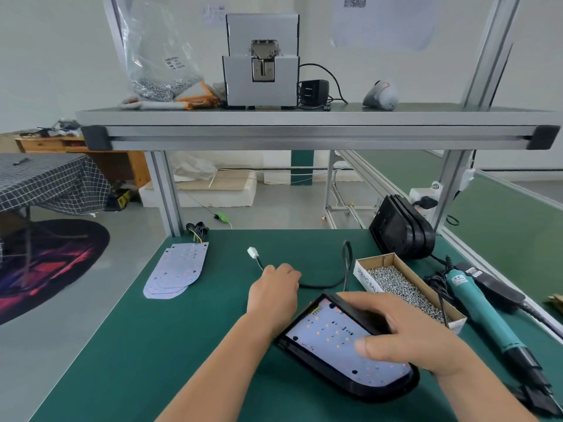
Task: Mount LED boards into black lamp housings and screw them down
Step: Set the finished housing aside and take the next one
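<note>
1. The right hand [405, 333] grips the black lamp housing [350, 386]. Its fingers curl over the far rim and the thumb lies on the LED board [326, 333] seated inside.
2. The left hand [274, 290] lies just beside the housing's far-left corner, knuckles up and fingers curled. It seems to hold the black cable [323, 285], which runs out from both sides of it, with the white connector [253, 252] beyond.
3. The housing rests tilted on the green bench [137, 345], near the front edge. No screw can be made out in the board, though the heads may be too small to tell.
4. To the right are the box of screws [405, 284] and the teal electric screwdriver [481, 312], lying untouched.
5. Judged from this, one board is placed but not yet screwed down. A stack of loose boards [176, 269] at the far left and a stack of empty housings [402, 229] at the far right remain to be assembled.
</note>
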Demonstrator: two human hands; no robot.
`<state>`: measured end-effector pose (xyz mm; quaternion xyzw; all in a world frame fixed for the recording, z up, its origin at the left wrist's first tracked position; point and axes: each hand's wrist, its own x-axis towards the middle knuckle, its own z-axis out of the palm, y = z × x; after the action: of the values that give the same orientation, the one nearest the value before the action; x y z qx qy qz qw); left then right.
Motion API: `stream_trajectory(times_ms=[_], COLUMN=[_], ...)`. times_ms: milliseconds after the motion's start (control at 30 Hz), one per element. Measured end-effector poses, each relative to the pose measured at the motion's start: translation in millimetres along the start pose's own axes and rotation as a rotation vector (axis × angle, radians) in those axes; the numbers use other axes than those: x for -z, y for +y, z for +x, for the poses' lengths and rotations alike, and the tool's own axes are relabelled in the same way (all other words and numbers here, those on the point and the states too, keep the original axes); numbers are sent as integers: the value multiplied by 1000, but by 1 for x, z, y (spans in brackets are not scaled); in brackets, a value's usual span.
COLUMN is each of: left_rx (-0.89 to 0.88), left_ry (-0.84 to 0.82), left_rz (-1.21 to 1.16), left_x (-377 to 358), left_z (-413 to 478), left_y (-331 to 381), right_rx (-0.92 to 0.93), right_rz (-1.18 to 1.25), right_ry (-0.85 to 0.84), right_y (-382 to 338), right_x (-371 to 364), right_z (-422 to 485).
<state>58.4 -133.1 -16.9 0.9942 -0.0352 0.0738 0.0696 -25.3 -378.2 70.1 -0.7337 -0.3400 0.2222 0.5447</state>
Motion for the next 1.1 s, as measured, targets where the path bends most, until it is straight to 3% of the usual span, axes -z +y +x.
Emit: stream_trajectory(times_ms=[200, 400, 600, 800, 967, 1100], left_rx=[7, 85, 105, 172, 10, 14], left_ry=[9, -131, -208, -361, -217, -147], left_rz=[-68, -441, -1209, -1879, -1854, -1802], left_x=[8, 12, 35, 45, 33, 29], left_z=[-15, -42, -68, -89, -97, -94], left_y=[0, 15, 35, 45, 44, 42], right_rx=[108, 168, 184, 138, 55, 7], right_rz=[188, 301, 489, 295, 216, 28], right_ry=[173, 462, 664, 796, 764, 733], right_y=[21, 39, 47, 54, 54, 52], right_x=[5, 0, -2, -6, -4, 4], right_z=[6, 16, 27, 35, 36, 31])
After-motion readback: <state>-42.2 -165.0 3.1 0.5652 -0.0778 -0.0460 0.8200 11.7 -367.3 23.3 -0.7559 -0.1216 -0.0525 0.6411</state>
